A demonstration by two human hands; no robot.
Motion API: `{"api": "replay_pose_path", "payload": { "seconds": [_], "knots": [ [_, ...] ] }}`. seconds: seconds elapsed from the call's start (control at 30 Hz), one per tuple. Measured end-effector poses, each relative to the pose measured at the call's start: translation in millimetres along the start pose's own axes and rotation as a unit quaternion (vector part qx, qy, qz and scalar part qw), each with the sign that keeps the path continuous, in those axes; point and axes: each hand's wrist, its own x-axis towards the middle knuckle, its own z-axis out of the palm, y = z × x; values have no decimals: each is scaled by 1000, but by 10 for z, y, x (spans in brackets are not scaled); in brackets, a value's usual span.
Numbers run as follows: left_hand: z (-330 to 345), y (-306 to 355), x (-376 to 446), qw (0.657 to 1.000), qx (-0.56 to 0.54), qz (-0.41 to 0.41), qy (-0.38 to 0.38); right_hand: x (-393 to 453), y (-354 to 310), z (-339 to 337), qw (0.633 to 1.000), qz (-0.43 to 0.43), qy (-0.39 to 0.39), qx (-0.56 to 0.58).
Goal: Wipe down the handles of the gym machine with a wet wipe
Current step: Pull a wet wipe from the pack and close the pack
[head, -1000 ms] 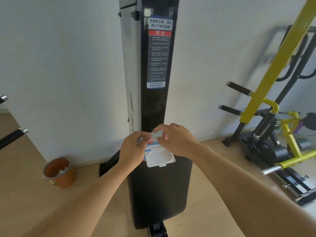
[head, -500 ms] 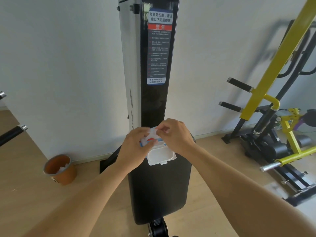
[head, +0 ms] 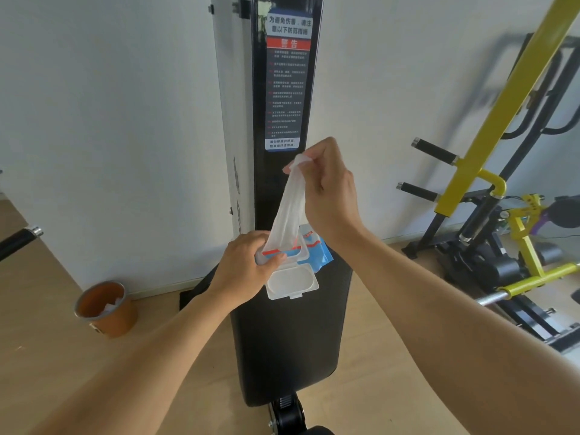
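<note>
My left hand grips a blue and white wet wipe pack with its white flip lid hanging open, held in front of the black upright pad of the gym machine. My right hand is raised above the pack and pinches the top of a white wet wipe that stretches down into the pack's opening. Two black foam handles stick out from a yellow frame at the right. Another black handle shows at the left edge.
An orange bin with white waste inside stands on the wooden floor by the white wall at the left. A black and yellow exercise machine with a chrome bar fills the right side. A warning label is stuck on the black column.
My right hand has lifted up from the pack, drawing a long strip of wet wipe out of the opening. My left hand still holds the pack at the same place.
</note>
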Motion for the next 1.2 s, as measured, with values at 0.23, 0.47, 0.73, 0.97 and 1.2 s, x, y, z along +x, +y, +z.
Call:
{"api": "replay_pose_path", "payload": {
  "seconds": [0.23,0.47,0.73,0.97,1.2],
  "knots": [
    [29,-6,-3,1000,17,15,12,277,-339,-186,950,33,235,204],
    [51,-27,-7,999,20,29,24,454,-331,-546,994,-26,50,-93],
    [41,9,1,1000,-9,-22,19,-487,565,69,870,85,-350,-336],
    [16,35,-16,1000,-6,-7,-6,-533,584,96,849,-5,-399,-346],
    [-98,1,-44,999,-4,22,-37,-518,653,-21,923,82,-296,-231]
  ]
}}
